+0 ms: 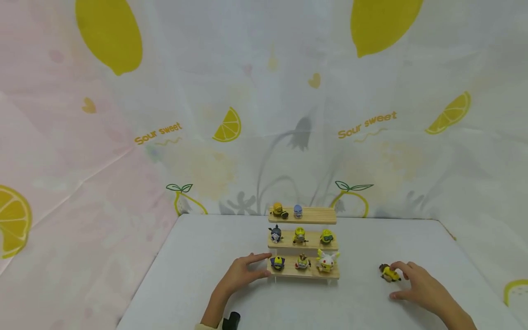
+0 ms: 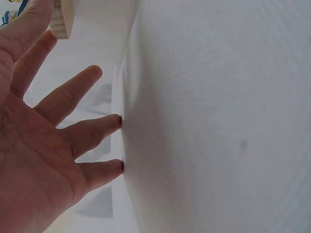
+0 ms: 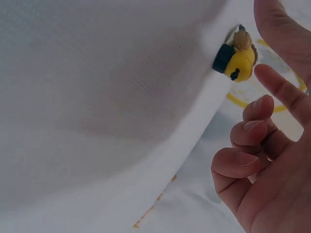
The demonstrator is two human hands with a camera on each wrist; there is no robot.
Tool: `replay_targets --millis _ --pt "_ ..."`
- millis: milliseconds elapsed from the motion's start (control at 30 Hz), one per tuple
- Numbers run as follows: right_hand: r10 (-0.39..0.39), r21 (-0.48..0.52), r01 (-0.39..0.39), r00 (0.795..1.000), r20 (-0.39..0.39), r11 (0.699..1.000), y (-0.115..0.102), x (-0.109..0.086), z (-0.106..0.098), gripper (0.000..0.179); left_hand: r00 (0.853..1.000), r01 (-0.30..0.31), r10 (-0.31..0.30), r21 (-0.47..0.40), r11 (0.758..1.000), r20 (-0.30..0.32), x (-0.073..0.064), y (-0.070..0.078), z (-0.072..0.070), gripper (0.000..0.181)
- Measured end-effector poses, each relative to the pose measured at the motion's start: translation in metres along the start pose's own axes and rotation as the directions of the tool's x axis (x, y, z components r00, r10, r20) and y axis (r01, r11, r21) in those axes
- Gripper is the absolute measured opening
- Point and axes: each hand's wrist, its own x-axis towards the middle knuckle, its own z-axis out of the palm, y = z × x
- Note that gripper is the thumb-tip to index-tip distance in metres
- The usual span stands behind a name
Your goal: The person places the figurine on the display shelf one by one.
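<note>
My left hand (image 1: 242, 274) is at the left end of a three-step wooden display stand (image 1: 292, 273). Its thumb and index finger reach the lowest step's edge, and in the left wrist view the wooden edge (image 2: 62, 24) shows beside the spread fingers (image 2: 68, 97). On the right, my right hand (image 1: 422, 286) hovers by a small yellow figurine (image 1: 389, 273) with dark parts that lies on the table. Thumb and index finger stand apart near the figurine (image 3: 239, 65); the other fingers are bent. Whether the index fingertip touches it I cannot tell.
Several small figurines stand on the steps, among them a white one with yellow ears (image 1: 326, 261), a dark-haired one (image 1: 276, 234) and a blue one (image 1: 298, 211). Behind the white table (image 1: 198, 247) hangs a lemon-print cloth (image 1: 264, 91).
</note>
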Motion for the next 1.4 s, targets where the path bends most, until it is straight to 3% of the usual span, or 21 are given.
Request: replay_targets --millis 400,733,967,1167,1267,1400 --pt "0.134 0.024 -0.135 0.989 0.058 0.99 0.0042 0.0054 0.0033 0.064 1.0 -0.004 0.004 0.017 1.0 -0.002 -0.0005 0.0007 0.0001 0.049" --pt "0.142 0.017 -0.142 0.99 0.012 0.99 0.0093 0.0022 0.0054 0.056 1.0 0.012 -0.012 0.018 1.0 -0.004 0.0 0.0005 0.0003 0.048" --pt "0.124 -0.008 -0.125 0.992 -0.019 0.992 0.0087 0.0002 0.0075 0.039 1.0 0.015 -0.015 0.023 1.0 -0.007 -0.0008 0.0014 0.0007 0.048" --pt "0.164 -0.009 -0.164 0.986 0.006 0.986 0.0053 -0.0004 0.0087 0.048 1.0 0.013 -0.013 0.028 1.0 -0.004 -0.0013 0.0005 0.0013 0.048" --pt "0.137 -0.031 -0.138 0.99 -0.024 0.99 0.0027 0.0006 0.0093 0.045 1.0 0.009 -0.009 0.029 1.0 -0.004 -0.0012 0.0006 0.001 0.049" --pt "0.072 -0.08 -0.079 0.994 -0.087 0.994 0.0013 0.0006 0.0103 0.028 1.0 0.007 -0.007 0.028 1.0 -0.005 -0.0008 0.0012 0.0007 0.05"
